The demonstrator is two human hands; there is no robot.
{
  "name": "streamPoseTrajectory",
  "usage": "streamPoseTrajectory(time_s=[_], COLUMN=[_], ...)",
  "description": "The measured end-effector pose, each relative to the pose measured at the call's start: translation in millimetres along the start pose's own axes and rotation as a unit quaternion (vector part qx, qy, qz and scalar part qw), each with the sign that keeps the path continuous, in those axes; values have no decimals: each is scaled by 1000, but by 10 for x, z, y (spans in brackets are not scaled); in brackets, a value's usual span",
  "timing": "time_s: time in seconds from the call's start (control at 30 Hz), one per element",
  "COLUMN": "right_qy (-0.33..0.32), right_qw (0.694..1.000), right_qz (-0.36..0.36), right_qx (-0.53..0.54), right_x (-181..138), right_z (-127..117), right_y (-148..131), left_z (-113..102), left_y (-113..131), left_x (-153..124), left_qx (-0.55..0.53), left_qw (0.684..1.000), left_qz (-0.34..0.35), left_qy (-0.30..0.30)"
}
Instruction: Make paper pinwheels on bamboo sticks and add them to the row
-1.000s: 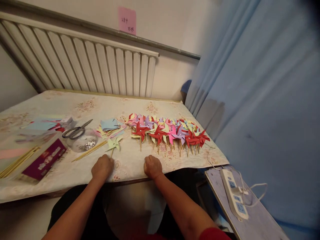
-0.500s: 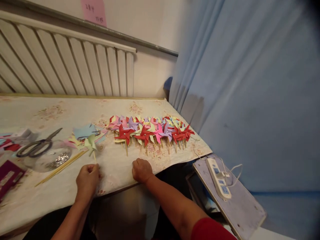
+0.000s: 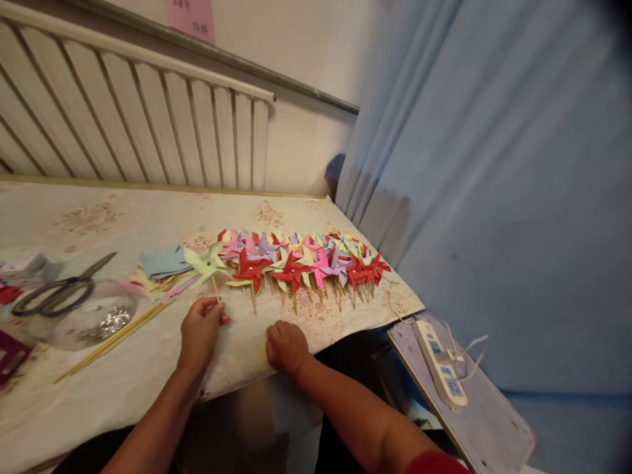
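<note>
1. Left hand (image 3: pixel 200 329): curled, with thumb and fingertips pinched on the lower end of a stick. It had moved forward and to the right in the last half second.
2. Green pinwheel (image 3: pixel 207 261): it was on that stick, ahead of the left hand. Its head had gone from over the paper (image 3: pixel 165 263) to the left end of the row (image 3: pixel 301 260), just beside the first red one. Whether it lay flat or hung just above the cloth could not be told.
3. Judgement: the pinwheel stood in line with the row as its newest piece, but was not yet let go.
4. Right hand (image 3: pixel 286 345): a loose fist holding nothing, resting on the table (image 3: pixel 99 217) near its front edge, below the row's sticks. It had barely shifted.
5. Left of the left hand: loose sticks (image 3: pixel 113 336), a glass dish (image 3: pixel 83 322) and scissors (image 3: pixel 59 286) laid across the dish.
6. Right of the right hand, lower and off the table: a power strip (image 3: pixel 439 362).
</note>
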State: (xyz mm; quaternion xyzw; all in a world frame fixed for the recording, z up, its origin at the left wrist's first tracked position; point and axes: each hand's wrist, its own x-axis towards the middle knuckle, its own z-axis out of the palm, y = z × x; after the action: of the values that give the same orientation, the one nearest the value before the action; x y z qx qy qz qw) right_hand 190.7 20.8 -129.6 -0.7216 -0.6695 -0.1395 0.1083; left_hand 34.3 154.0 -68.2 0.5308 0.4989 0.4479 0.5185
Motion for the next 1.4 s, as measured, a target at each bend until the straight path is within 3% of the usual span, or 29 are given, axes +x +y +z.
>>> streamPoseTrajectory(time_s=[0.4,0.7,1.1,1.4], right_qy=[2,23,11,-7], right_qw=[1000,1000,1000,1000], right_qz=[-4,-10,-4,-2], right_qx=[-1,-2,-7,-23], right_x=[-48,-54,-46,-14], right_z=[18,3,2,-3], right_y=[-15,-32,-22,-7], left_z=[-109,-254,-258,-264], left_y=[-40,83,-13,43], left_x=[135,224,303,271], left_qx=[-21,-63,-88,-48], left_qw=[1000,996,993,995], left_qz=[-18,-37,-56,-71], left_qy=[-5,43,54,44])
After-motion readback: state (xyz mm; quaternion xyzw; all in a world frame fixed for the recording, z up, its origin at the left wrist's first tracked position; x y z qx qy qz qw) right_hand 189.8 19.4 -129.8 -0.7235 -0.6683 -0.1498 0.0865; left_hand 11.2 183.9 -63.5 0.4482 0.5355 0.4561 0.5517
